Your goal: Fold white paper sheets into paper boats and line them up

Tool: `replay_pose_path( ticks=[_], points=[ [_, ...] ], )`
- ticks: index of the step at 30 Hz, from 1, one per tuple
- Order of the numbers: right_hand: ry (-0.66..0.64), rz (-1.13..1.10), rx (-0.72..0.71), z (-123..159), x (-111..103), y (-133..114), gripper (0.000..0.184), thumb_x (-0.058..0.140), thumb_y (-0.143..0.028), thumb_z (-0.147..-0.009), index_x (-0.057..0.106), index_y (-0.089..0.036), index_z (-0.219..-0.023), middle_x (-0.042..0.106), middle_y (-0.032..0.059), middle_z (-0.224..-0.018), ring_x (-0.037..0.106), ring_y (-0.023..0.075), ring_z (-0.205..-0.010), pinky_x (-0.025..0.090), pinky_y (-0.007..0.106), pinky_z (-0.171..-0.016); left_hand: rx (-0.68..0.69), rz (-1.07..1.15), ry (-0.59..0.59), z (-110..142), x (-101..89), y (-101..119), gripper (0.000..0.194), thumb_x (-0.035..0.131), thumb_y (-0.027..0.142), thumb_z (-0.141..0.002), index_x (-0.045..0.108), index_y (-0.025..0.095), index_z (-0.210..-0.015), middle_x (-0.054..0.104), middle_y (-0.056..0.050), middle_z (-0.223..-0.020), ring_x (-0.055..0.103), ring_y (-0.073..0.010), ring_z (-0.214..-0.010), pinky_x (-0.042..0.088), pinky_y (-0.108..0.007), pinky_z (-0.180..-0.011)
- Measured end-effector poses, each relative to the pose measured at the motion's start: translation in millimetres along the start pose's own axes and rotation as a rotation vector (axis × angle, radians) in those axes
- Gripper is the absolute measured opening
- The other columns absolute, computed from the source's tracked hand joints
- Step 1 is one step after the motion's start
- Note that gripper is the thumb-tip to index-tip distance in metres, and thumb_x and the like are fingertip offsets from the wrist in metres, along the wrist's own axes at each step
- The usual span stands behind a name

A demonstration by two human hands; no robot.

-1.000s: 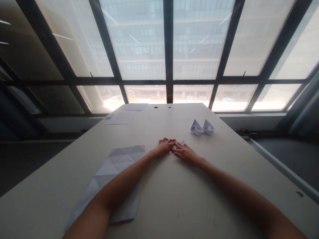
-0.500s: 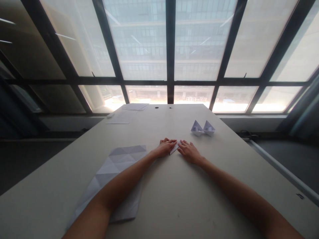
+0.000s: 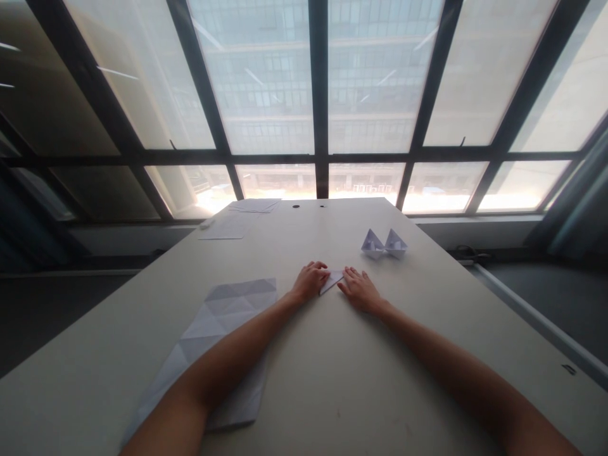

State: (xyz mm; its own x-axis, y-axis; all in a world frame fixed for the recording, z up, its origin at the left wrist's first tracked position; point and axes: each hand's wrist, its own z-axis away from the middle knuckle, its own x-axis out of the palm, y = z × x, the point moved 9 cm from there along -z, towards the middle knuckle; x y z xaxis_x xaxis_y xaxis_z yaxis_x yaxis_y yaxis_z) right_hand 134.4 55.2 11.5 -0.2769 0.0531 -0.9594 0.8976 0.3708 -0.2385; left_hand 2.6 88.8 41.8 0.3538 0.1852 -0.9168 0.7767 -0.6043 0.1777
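Observation:
A small piece of folded white paper (image 3: 332, 280), roughly triangular, lies flat on the table between my hands. My left hand (image 3: 310, 280) holds its left edge, the fingers bent and thumb side against the paper. On the other side, my right hand (image 3: 360, 291) rests flat with its fingers stretched out, the fingertips touching the paper's right corner. Beyond my right hand stand two folded paper boats (image 3: 373, 245) side by side. Under my left forearm spreads a larger creased sheet of paper (image 3: 223, 316), partly hidden by the arm.
Flat white sheets (image 3: 223, 227) lie at the far left of the white table (image 3: 323, 367). Near the far edge is a dark round hole (image 3: 296, 206). Large windows (image 3: 275, 82) rise behind the table.
My left hand has shifted slightly left, so more of the folded paper shows between the hands. My right hand keeps nearly the same place. The whole view has moved a little.

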Motion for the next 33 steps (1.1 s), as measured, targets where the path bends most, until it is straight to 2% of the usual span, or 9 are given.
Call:
replay_pose_path(
  ticks=[4,10,18,22,26,29,33],
  points=[
    [0.051,-0.001,0.040,-0.3,0.3,3.8,0.058,0.032,-0.046,-0.104,0.041,-0.012,-0.150,0.039,0.0183,-0.156,0.031,0.0281,-0.146,0.021,0.050,-0.118,-0.038,-0.012,-0.010,2.6,-3.7,2.7,0.030,0.050,0.029,-0.099,0.079,0.024,-0.095,0.070,-0.006,-0.107,0.063,-0.0199,-0.098,0.048,-0.034,-0.094],
    [0.096,0.012,0.104,-2.1,1.9,15.0,0.052,0.035,-0.042,-0.103,0.045,-0.016,-0.147,0.043,0.0173,-0.153,0.035,0.0272,-0.144,0.025,0.049,-0.116,-0.075,-0.075,-0.064,4.7,-4.5,10.5,0.034,0.044,0.032,-0.101,0.077,0.022,-0.098,0.070,-0.008,-0.109,0.064,-0.0210,-0.098,0.047,-0.035,-0.093],
    [0.127,0.005,0.119,0.7,-4.4,12.4,0.050,0.039,-0.040,-0.102,0.049,-0.014,-0.143,0.047,0.0185,-0.149,0.037,0.0277,-0.141,0.026,0.047,-0.115,0.009,-0.186,-0.092,7.9,-5.1,27.5,0.044,0.053,0.057,-0.095,0.070,0.018,-0.105,0.070,-0.013,-0.105,0.059,-0.0297,-0.104,0.046,-0.041,-0.090],
    [0.162,0.016,0.121,4.2,-14.1,6.8,0.043,0.041,-0.037,-0.100,0.056,-0.013,-0.133,0.055,0.0183,-0.141,0.045,0.0279,-0.133,0.031,0.042,-0.111,0.006,-0.182,-0.112,7.0,-2.9,24.9,0.033,0.055,0.047,-0.097,0.070,0.018,-0.102,0.070,-0.011,-0.110,0.058,-0.0284,-0.105,0.046,-0.039,-0.090],
    [0.206,0.019,0.125,6.2,-23.3,5.0,0.030,0.042,-0.033,-0.100,0.065,-0.016,-0.110,0.067,0.0164,-0.115,0.059,0.0266,-0.110,0.040,0.035,-0.098,0.002,-0.175,-0.110,7.1,-2.1,24.3,0.024,0.056,0.040,-0.097,0.069,0.020,-0.103,0.069,-0.010,-0.114,0.058,-0.0283,-0.105,0.047,-0.039,-0.089],
    [0.229,0.012,0.117,6.3,-27.2,5.1,0.023,0.045,-0.030,-0.099,0.064,-0.017,-0.101,0.068,0.0142,-0.106,0.061,0.0253,-0.100,0.043,0.032,-0.091,0.005,-0.173,-0.102,8.2,-2.7,25.6,0.022,0.056,0.038,-0.098,0.068,0.021,-0.103,0.068,-0.009,-0.114,0.059,-0.0278,-0.106,0.047,-0.039,-0.090],
    [0.218,-0.021,0.092,5.3,-26.5,3.2,0.019,0.048,-0.027,-0.098,0.064,-0.017,-0.097,0.069,0.0122,-0.102,0.062,0.0232,-0.097,0.044,0.030,-0.088,0.008,-0.155,-0.097,8.8,-0.6,24.3,0.022,0.052,0.034,-0.099,0.068,0.020,-0.106,0.068,-0.009,-0.117,0.059,-0.0267,-0.109,0.048,-0.039,-0.093]
  ],
)
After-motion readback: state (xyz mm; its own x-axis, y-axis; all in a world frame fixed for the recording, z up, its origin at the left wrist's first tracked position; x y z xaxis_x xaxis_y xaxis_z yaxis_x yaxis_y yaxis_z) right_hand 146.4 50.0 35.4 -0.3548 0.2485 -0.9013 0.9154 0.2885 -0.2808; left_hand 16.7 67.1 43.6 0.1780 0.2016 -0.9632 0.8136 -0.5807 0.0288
